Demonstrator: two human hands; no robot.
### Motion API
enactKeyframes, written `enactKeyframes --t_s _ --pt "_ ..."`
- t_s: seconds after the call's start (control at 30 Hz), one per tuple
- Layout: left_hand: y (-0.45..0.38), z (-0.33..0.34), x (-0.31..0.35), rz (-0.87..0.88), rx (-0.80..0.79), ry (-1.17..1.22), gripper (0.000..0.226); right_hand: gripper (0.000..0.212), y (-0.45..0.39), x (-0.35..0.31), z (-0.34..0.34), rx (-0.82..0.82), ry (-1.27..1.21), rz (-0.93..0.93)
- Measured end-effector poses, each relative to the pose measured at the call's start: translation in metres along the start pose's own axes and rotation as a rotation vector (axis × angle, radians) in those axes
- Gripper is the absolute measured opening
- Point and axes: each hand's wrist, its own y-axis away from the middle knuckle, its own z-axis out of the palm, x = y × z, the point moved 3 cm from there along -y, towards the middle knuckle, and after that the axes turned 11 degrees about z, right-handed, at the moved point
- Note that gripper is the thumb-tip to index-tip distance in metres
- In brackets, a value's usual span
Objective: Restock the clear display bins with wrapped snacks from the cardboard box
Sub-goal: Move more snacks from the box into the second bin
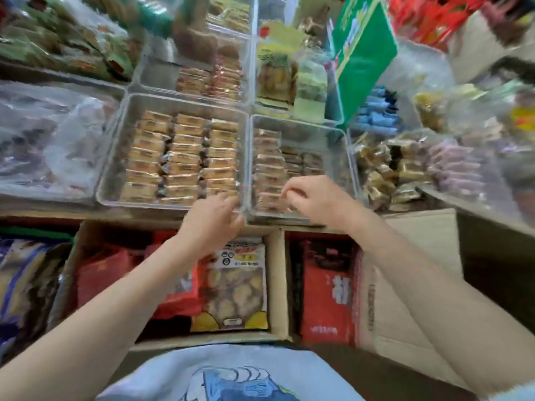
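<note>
Left hand [215, 215] fingertips hidden behind bin rim [244, 180]; frame motion-blurred.

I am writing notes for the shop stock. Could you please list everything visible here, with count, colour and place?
Left bin: one, clear, centre; three full rows of orange snacks.
Right bin: one, clear, beside it; brown snacks, right part bare.
Other bins: several, clear, behind and at both sides; mixed packets.
Green carton: one, upper right.
Box: cardboard, below the bins; red bags and one clear bag.
Left hand: at left bin's near corner.
Right hand: over right bin, pinching a snack.
</note>
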Motion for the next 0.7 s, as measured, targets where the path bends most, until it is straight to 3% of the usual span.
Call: enactKeyframes --t_s 0.07,0.17,0.33,0.47,0.7 --pt "0.002 0.023 0.069 0.133 -0.104 0.063 0.052 0.021 0.044 0.048 -0.026 0.127 -0.073 0.037" --pt "-0.001 0.062 0.175 0.298 -0.196 0.107 0.038 0.021 0.121 0.119 -0.065 0.263 -0.178 0.130" --pt "0.003 0.113 0.335 0.457 0.016 0.270 0.045 0.023 0.223 0.246 -0.101 0.425 -0.317 0.220" --pt "-0.011 0.151 0.410 0.390 0.097 0.197 0.056 0.023 0.253 0.345 -0.090 0.359 -0.323 0.307" --pt "-0.055 0.176 0.437 0.214 0.177 -0.183 0.070 0.023 0.207 0.464 -0.050 0.152 -0.157 0.414"
